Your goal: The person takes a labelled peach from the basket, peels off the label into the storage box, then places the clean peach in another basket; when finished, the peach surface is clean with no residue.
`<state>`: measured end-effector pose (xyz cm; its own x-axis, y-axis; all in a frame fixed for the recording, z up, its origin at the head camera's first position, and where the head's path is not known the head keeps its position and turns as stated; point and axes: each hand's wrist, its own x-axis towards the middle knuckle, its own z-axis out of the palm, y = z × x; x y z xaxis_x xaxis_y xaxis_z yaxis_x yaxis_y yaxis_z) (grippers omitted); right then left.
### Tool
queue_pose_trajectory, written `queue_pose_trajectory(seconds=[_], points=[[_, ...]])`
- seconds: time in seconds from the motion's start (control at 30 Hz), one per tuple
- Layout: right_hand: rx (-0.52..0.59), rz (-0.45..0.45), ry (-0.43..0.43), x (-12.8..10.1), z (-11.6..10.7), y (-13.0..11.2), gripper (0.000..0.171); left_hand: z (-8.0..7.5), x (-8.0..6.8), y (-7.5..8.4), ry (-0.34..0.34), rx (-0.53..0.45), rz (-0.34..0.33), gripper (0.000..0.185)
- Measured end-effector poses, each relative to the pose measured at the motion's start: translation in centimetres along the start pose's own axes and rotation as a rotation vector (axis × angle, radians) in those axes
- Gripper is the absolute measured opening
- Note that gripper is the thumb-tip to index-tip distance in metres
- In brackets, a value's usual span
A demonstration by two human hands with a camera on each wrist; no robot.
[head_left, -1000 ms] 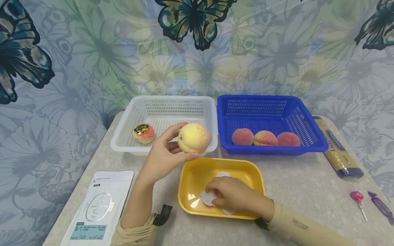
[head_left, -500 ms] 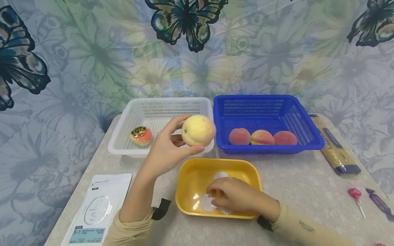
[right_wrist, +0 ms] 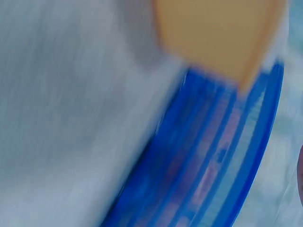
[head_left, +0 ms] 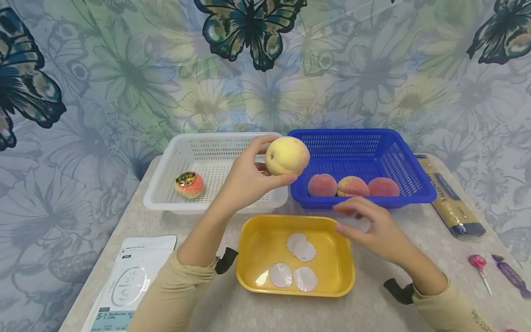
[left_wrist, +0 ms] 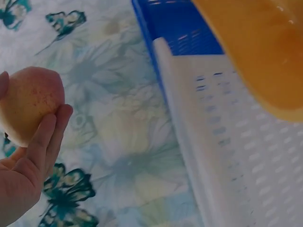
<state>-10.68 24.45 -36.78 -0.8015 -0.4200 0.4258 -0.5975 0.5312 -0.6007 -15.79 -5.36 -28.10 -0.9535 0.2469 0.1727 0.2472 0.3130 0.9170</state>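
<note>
My left hand grips a yellow peach with a red blush, holding it up where the white and blue baskets meet. The left wrist view shows the thumb and fingers around this peach. Nothing shows between the parted thumb and fingers of my right hand, which hovers over the right rim of the yellow tray. Several round whitish stickers lie in that tray. Only a sliver of the right hand enters its blurred wrist view.
The white basket contains one peach with a black-and-gold label. Three peaches line the front of the blue basket. A white pouch lies left; a gold packet, a lollipop and a purple-wrapped candy lie right.
My right hand has lifted from the stickers in the yellow tray and moved right and away from me. The left hand has raised the peach and shifted it right.
</note>
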Motion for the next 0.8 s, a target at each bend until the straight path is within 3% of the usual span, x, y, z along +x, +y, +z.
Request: queue_pose_trajectory(seconds=[0.2, 0.37, 0.6, 0.8], points=[[-0.083, 0.132, 0.221, -0.8, -3.9, 4.0, 0.050, 2.5, 3.8, -2.1, 0.010, 0.013, -0.076, 0.080], [-0.172, 0.274, 0.291, -1.4, -5.9, 7.1, 0.055, 5.2, 6.1, -3.6, 0.037, 0.003, -0.124, 0.082], [-0.198, 0.437, 0.298, -2.3, -7.2, 10.3, 0.077, 8.9, 8.5, -4.3, 0.062, 0.004, -0.132, 0.084], [-0.196, 0.491, 0.250, -2.5, -7.4, 11.9, 0.089, 10.8, 9.8, -4.7, 0.084, -0.035, -0.170, 0.085]])
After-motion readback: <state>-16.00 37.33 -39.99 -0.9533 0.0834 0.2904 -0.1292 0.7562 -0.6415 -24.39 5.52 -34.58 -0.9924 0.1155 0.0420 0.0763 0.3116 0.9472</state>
